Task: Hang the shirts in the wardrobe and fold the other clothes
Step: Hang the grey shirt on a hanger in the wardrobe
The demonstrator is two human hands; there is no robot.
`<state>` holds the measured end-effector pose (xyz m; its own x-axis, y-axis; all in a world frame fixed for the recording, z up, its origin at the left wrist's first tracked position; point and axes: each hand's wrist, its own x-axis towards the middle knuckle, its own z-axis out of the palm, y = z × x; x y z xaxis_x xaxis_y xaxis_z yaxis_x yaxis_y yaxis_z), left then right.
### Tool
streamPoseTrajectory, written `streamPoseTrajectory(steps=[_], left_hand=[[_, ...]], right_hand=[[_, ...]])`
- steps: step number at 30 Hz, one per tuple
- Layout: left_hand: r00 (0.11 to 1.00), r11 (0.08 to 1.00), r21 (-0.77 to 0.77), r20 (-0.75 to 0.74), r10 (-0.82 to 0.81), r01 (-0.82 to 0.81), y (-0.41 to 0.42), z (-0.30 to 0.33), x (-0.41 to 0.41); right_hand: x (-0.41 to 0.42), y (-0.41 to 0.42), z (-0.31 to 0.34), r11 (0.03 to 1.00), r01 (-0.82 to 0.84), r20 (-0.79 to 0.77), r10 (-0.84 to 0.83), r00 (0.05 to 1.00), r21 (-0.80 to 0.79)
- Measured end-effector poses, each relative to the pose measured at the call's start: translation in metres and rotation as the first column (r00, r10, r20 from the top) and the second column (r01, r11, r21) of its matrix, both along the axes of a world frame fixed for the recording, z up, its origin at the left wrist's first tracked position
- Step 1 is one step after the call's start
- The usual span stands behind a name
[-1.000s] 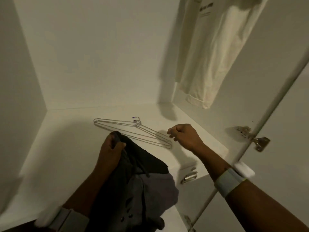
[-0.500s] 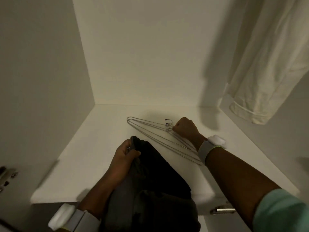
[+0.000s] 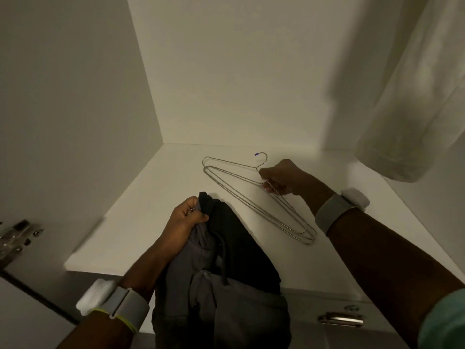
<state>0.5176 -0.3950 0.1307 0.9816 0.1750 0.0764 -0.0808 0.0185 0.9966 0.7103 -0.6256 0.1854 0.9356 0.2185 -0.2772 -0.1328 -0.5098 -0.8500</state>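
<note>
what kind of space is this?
Most likely the inside of a white wardrobe: wire hangers lie on its shelf, a pale garment hangs at the upper right, and a door hinge shows at the left.

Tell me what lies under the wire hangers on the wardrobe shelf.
Only the white shelf shows under the wire hangers. The right hand pinches them near the neck, hiding that spot; the dark garment covers the shelf's front.
</note>
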Motion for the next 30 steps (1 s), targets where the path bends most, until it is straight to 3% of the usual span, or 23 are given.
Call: streamPoseTrajectory(steps=[4,7,13,18,22,25,30], left_hand=[[1.0,1.0,-0.001,-0.025,0.002,-0.002,0.0,0.001,0.0],[1.0,1.0,-0.002,-0.03,0.003,-0.003,0.0,0.002,-0.001],[0.999,0.999,0.011,-0.019,-0.046,0.046,0.0,0.005,-0.004],[0.992,0.991,0.059,0.013,-0.125,0.124,-0.001,0.002,-0.004],[0.983,0.983,0.004,-0.017,-0.184,0.184,0.0,0.008,-0.003],[0.959,0.959,0.04,0.032,-0.283,0.282,-0.01,0.018,-0.016],[0.841,0.812,0.335,0.09,-0.533,0.478,-0.033,0.025,-0.057]], right_hand=[[-0.008,0.011,0.012,0.992,-0.078,-0.106,0.089,0.99,0.099],[-0.013,0.024,0.015,0.988,-0.036,-0.115,0.054,0.992,0.149],[-0.034,0.034,0.033,0.931,0.134,0.03,-0.153,0.988,0.339],[-0.102,0.013,0.071,0.873,0.115,0.099,-0.182,0.978,0.474],[-0.174,0.001,0.096,0.822,0.063,0.241,-0.238,0.941,0.566],[-0.233,-0.005,0.105,0.68,0.018,0.278,-0.324,0.904,0.733],[-0.326,-0.023,0.091,0.304,-0.042,0.183,-0.453,0.873,0.952]])
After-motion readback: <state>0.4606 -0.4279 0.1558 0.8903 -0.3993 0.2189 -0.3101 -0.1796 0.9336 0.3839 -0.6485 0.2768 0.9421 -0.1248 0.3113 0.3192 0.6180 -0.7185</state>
